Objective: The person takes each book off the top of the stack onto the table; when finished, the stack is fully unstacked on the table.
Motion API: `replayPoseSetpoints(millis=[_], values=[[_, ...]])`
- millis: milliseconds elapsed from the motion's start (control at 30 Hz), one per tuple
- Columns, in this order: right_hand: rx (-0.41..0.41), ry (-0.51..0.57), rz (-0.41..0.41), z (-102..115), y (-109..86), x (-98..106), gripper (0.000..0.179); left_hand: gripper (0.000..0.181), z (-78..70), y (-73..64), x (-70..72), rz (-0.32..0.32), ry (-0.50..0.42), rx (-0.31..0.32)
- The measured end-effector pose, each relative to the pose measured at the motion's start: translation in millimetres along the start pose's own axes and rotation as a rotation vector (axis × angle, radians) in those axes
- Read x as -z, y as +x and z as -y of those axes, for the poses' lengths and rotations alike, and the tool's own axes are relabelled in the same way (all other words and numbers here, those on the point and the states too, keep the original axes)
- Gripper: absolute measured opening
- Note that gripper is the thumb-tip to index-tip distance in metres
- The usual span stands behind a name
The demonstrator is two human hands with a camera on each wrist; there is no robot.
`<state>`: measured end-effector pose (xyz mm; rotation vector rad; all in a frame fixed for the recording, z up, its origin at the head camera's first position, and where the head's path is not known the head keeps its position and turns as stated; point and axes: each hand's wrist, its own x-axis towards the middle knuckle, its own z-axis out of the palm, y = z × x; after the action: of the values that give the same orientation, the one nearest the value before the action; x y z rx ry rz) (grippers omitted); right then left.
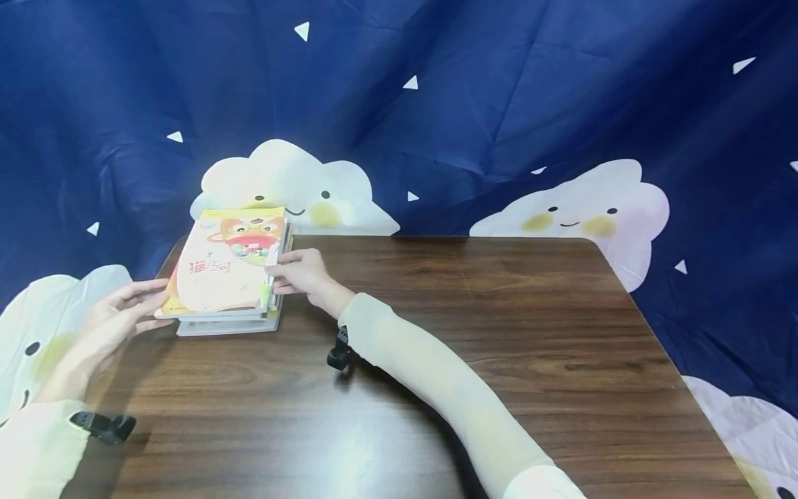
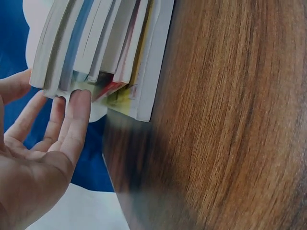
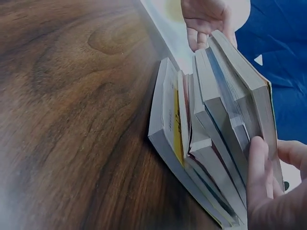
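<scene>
A stack of books [image 1: 231, 315] lies at the table's far left corner, its layers unevenly lined up. The top book [image 1: 208, 242] has a yellow and white cover with a cartoon animal and red characters. My left hand [image 1: 127, 312] is at the stack's left side, fingertips right at the upper books' edges. From the right, my right hand [image 1: 305, 274] touches the page edges of the upper books [image 3: 254, 105] with its fingers nearly straight. In the left wrist view, the lower books [image 2: 129, 62] fan out below the left fingertips, with a thick pale one at the bottom.
The dark wood-grain table [image 1: 499, 360] extends to the right and toward me. Behind it hangs a blue curtain [image 1: 461, 138] printed with smiling clouds and white triangles. Black wrist cameras [image 1: 339, 350] sit at both pale sleeves [image 1: 436, 374].
</scene>
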<state>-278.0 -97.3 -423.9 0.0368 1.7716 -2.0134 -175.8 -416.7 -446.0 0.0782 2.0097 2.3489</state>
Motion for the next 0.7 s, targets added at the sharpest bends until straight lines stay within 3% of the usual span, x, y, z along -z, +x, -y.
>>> replayPoseSetpoints(millis=[167, 400, 700], values=[[-0.032, 0.031, 0.076, -1, -7.9, 17, 0.042, 0.032, 0.0, 4.7, -5.5, -0.037, 0.047, 0.05], [-0.053, 0.075, 0.168, -3, -29.5, 44, 0.053, 0.038, 1.6, 6.9, -5.5, -0.022, 0.011, 0.014], [-0.049, 0.054, 0.287, -13, -89.5, 78, 0.059, 0.037, 2.1, 6.6, -3.0, -0.031, 0.018, 0.049]])
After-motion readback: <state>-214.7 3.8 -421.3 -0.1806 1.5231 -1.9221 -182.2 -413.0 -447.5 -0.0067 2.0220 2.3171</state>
